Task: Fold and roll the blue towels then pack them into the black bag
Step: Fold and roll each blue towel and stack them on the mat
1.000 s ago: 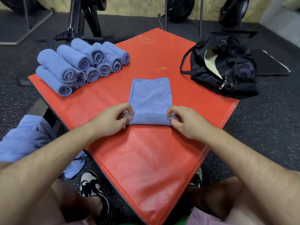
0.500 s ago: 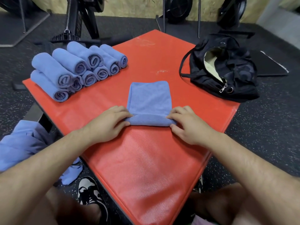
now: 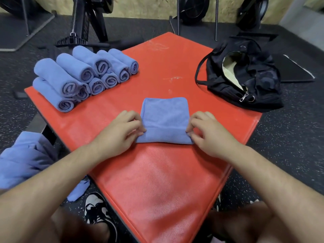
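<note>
A folded blue towel (image 3: 164, 116) lies flat in the middle of the red mat (image 3: 157, 181), its near end turned over into a short roll. My left hand (image 3: 121, 134) pinches the roll's left end, and my right hand (image 3: 206, 134) pinches its right end. Several rolled blue towels (image 3: 84, 76) are stacked at the mat's far left corner. The black bag (image 3: 245, 76) sits at the far right corner, unzipped, with its pale lining showing.
A heap of loose blue towels (image 3: 22, 158) lies off the mat at my lower left. My shoes (image 3: 98, 211) and knees are under the mat's near edge. Black exercise machines (image 3: 87, 20) and a dark floor mat (image 3: 294, 69) stand on the speckled floor beyond.
Both hands have rolled the towel's near end further away from me, so the roll is thicker and the flat part shorter. The stack and bag stayed put.
</note>
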A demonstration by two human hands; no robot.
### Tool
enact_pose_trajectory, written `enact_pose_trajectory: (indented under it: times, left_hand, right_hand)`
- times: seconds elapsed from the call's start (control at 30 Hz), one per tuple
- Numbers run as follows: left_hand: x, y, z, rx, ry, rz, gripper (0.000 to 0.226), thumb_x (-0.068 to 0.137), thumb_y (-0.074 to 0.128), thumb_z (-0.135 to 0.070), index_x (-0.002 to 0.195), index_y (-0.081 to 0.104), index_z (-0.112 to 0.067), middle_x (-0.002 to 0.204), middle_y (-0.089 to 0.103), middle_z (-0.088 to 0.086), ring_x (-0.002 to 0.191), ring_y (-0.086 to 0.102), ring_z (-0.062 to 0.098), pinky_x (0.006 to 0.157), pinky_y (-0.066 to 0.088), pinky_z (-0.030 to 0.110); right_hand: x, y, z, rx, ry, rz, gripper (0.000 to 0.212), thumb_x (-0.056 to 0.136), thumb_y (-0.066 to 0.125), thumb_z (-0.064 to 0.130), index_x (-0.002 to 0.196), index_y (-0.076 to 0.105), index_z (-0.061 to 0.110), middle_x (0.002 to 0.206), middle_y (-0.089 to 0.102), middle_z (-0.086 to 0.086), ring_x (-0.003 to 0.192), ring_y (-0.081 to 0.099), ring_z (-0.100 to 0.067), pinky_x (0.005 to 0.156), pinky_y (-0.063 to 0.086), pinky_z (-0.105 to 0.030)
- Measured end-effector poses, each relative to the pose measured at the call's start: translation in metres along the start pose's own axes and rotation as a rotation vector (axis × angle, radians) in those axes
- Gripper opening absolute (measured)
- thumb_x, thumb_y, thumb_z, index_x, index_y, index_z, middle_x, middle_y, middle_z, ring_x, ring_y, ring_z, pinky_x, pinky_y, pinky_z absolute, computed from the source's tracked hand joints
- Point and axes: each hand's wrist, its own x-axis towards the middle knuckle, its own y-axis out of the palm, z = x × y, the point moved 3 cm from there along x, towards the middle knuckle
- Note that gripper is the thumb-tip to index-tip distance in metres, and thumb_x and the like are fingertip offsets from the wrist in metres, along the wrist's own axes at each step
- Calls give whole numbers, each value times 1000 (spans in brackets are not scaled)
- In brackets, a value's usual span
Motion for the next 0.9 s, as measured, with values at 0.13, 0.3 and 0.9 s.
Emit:
enact_pose_trajectory:
  times: [0.13, 0.3, 0.9]
  left_hand:
    - [-2, 3, -7, 175, 138, -55, 21, 101, 54, -20, 90, 67, -8, 91, 59, 3, 77, 49, 25, 71, 44, 41]
    - [-6, 7, 14, 146, 51, 130, 52, 90, 65, -57, 125, 66, -18, 122, 60, -8, 105, 54, 20, 95, 45, 37]
    - [14, 2, -4, 81, 22, -52, 12, 93, 57, -23, 101, 67, -22, 105, 58, -10, 94, 51, 22, 84, 43, 38]
  right_hand:
    - [-6, 5, 8, -156, -111, -31, 7, 89, 59, 20, 94, 64, 20, 97, 62, 7, 94, 53, -21, 78, 51, -40]
    - [-3, 6, 3, -279, -75, 60, 40, 79, 68, 49, 110, 64, 24, 108, 63, 14, 102, 48, -19, 82, 49, -33]
    - [5, 1, 13, -53, -37, -64, 10, 92, 62, 17, 100, 63, 24, 104, 57, 10, 97, 46, -19, 85, 46, -35]
